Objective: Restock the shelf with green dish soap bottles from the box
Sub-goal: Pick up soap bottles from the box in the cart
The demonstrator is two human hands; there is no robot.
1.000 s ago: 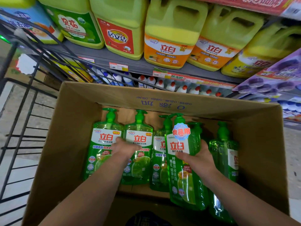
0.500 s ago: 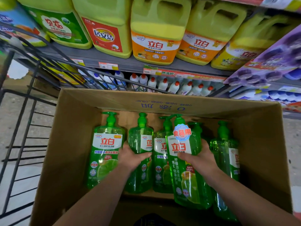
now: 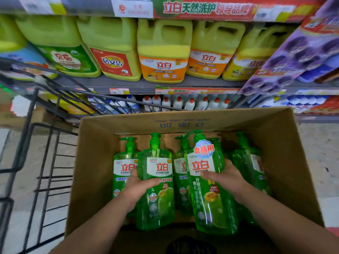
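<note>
**A:** What have the hands got?

**B:** The left hand (image 3: 140,186) is curled round a green bottle (image 3: 156,204), with the thumb across the front label and the fingers hidden behind. The right hand (image 3: 226,177) grips the sticker bottle (image 3: 211,198) the same way, thumb on the label and fingers round its far side.

**A:** Where are those two?

**B:** Both are inside the box (image 3: 128,123). Their pumps point at its far wall and their bases are toward its near end. They overlap the bottles below, but I cannot tell whether they are lifted clear.

**A:** What else is in the box?

**B:** Three spare bottles lie on its floor, label up. One (image 3: 122,173) is by the left wall, one (image 3: 180,173) is in the middle between the held pair, and one (image 3: 247,162) is by the right wall.

**A:** And outside it?

**B:** The box sits in a wire cart (image 3: 45,143), whose bars show to its left. Beyond the far wall is a shelf (image 3: 143,87) of yellow jugs (image 3: 163,52). A row of white red-capped bottles (image 3: 183,103) stands under it. Purple packs (image 3: 302,52) are beyond the box's right corner.
</note>
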